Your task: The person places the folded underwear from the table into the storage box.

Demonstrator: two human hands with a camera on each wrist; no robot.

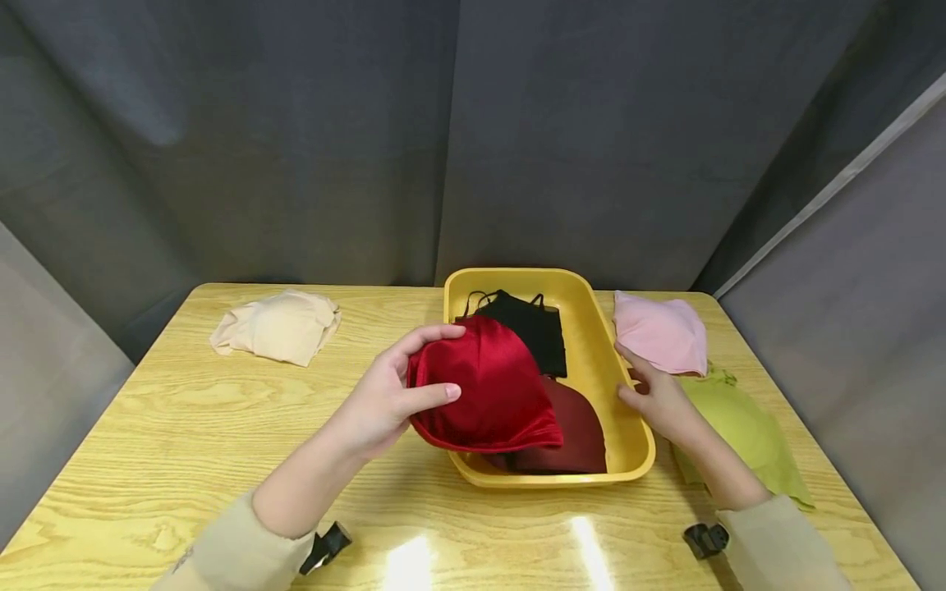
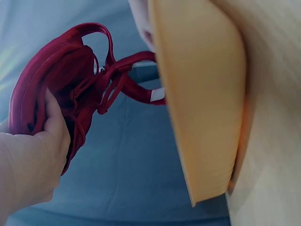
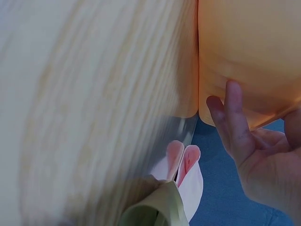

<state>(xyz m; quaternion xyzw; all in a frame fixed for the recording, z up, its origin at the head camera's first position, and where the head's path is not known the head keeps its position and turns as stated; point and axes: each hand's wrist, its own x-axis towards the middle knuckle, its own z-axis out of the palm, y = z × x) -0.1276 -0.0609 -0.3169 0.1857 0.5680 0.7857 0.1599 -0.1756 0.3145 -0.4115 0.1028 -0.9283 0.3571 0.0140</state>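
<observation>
Head view: left hand grips the red bra above the yellow tray, which the right hand touches with straight fingers. Gathering the loose straps should help avoid snags.

No readable text, no legible labels or numbers

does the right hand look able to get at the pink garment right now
Probably yes: the pink garment lies beside the yellow tray, close to the right hand, and nothing seems to block the way, though that hand would likely leave the tray first.
</observation>
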